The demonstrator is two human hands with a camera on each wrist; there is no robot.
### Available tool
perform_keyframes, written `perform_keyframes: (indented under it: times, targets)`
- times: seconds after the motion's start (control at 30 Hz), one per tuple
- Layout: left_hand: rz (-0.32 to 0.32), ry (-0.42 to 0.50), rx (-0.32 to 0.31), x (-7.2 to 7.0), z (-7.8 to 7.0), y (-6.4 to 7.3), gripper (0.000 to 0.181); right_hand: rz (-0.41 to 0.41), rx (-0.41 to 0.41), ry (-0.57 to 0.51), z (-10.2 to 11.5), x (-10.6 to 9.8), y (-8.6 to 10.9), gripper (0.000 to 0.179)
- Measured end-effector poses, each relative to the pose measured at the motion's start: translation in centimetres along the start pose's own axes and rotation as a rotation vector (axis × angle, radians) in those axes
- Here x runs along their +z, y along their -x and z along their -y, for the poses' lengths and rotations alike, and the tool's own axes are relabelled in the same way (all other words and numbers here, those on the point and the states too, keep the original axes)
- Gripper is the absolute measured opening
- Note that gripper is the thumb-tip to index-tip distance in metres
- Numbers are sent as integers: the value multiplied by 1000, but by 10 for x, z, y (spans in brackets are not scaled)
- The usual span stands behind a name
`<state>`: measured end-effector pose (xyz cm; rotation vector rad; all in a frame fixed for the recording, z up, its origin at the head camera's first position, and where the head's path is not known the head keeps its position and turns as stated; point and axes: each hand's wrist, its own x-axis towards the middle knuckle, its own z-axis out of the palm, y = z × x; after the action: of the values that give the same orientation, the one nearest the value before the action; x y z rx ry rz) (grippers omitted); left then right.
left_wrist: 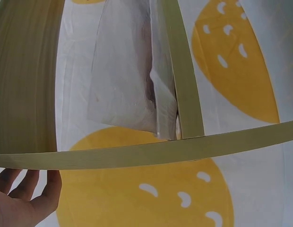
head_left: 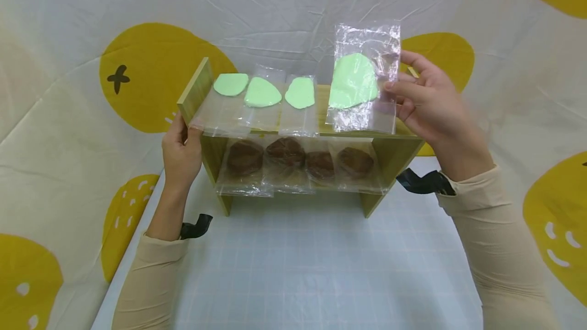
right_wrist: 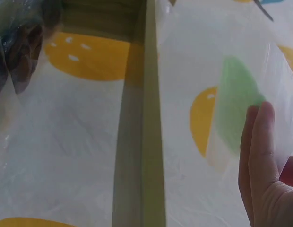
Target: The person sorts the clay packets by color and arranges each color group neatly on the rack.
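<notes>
My right hand [head_left: 428,98] pinches the right edge of a clear plastic bag [head_left: 367,39] that has a flat, light green piece [head_left: 354,83] inside. That bag is held upright over the right part of a small two-tier wooden shelf [head_left: 399,131]. On its top board lie three more clear bags with light green pieces [head_left: 231,84] [head_left: 263,92] [head_left: 300,92], side by side. My left hand [head_left: 181,149] grips the shelf's left side panel [head_left: 194,88] near its lower front corner. In the left wrist view, fingers [left_wrist: 27,184] rest against the panel's edge.
Several clear bags with brown round pieces [head_left: 245,158] lie on the lower board, partly overhanging its front. The shelf stands on a pale checked tabletop [head_left: 293,264]. Behind hangs a white cloth [head_left: 284,24] with large yellow shapes. A black strap sits at each wrist.
</notes>
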<state>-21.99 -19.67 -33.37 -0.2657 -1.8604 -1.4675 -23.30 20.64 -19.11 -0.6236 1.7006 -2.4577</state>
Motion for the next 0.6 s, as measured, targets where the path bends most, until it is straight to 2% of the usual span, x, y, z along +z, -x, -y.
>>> perform_keyframes:
  times: [0.17, 0.37, 0.47, 0.6]
  targets:
    - [-6, -1, 13, 1, 0, -1, 35, -56, 88, 32, -12, 3, -19, 62]
    - [-4, -8, 24, 2, 1, -1, 36, -109, 151, 83, -22, 0, -29, 62]
    - [-4, -13, 26, 2, 2, -1, 36, -116, 174, 202, -26, -3, -30, 60]
    - [-12, -11, 23, 1, 3, 0, 36, -79, 181, 392, -30, -5, -30, 60]
